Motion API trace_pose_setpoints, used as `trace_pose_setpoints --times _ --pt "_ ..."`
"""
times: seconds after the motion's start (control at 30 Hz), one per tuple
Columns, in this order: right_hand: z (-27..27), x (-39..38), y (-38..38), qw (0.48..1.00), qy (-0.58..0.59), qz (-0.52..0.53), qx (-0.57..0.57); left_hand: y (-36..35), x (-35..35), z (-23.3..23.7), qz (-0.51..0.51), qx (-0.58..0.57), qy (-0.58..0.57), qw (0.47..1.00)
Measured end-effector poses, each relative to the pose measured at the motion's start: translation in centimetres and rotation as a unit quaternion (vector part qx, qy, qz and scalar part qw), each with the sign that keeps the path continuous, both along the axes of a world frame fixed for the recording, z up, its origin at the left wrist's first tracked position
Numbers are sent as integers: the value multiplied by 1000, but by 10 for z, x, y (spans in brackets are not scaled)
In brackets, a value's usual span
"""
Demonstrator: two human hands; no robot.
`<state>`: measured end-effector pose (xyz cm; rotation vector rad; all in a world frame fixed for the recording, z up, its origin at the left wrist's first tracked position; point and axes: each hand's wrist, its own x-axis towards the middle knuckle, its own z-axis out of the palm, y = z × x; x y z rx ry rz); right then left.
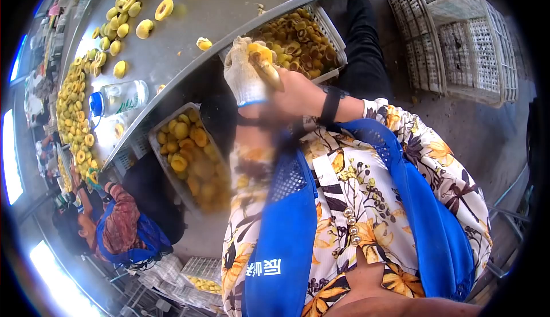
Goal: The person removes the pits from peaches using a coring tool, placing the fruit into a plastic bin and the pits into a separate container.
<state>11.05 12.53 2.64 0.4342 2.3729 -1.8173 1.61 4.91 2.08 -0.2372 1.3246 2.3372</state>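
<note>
Under the steel table [189, 59] edge: crate of yellow fruit [189, 151]. Left hand [243, 76], gloved, closed round a peach half [259, 50] just off the table rim. Right hand [295, 96], bare, fist gripping a spoon-like blade [270, 73] against it. Probably best to steady the fruit and keep the blade shallow. Right fingers blurred; blade-fruit contact unclear.

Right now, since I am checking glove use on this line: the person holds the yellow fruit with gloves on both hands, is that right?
Not quite. Only the left hand, which holds the yellow fruit, is gloved. The right hand, which grips a small tool against the fruit, is bare, with only a black band at the wrist. The head view shows it.
</note>
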Motion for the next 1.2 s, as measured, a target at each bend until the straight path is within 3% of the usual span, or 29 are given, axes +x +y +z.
trace_pose_setpoints --times 0.03,0.13,0.23,0.37,0.5,0.57,0.63,0.7,0.77,0.8,0.9,0.97,1.03,1.07,1.1,1.17,1.2 --pt "2 0 1 999 -7 1 -41 1 1 0 5 -27 37 999" --pt "5 1 3 998 -51 4 -22 1 -3 5 -67 11 -80 994" --pt "4 1 1 999 -37 -1 -28 2 -2 12 -81 9 -107 991" --pt "16 4 10 989 -107 33 -95 9 1 -4 -1 -100 92 991" --pt "14 8 17 978 -106 56 -173 4 -3 -8 -120 15 -56 991" --pt "13 9 20 966 -110 66 -225 6 -1 -2 -104 8 -67 992" --pt "23 9 28 937 -168 88 -294 10 6 8 -68 -83 71 992" --pt "9 11 28 891 -187 93 -403 11 4 3 -49 -109 96 988" --pt "-10 4 33 771 -196 174 -580 3 -2 1 -82 -125 82 985" --pt "-16 1 35 695 -198 213 -657 0 -1 9 -102 -69 -2 992" --pt "-11 7 32 717 -134 283 -622 -34 -19 -8 -95 234 -136 958" --pt "-15 9 30 819 -127 245 -503 -82 -36 -24 55 43 51 996" --pt "-28 7 32 902 -112 198 -368 -151 -38 -6 60 13 -45 997" --pt "-43 2 38 947 -118 199 -223 -180 -36 -14 110 -232 80 963" --pt "-43 1 43 969 -102 177 -139 -199 -37 -25 153 -460 197 852" --pt "-45 3 46 989 -70 130 22 -198 -39 13 22 -665 269 696" --pt "-42 1 47 988 -99 112 27 -198 -58 6 51 -689 332 642"
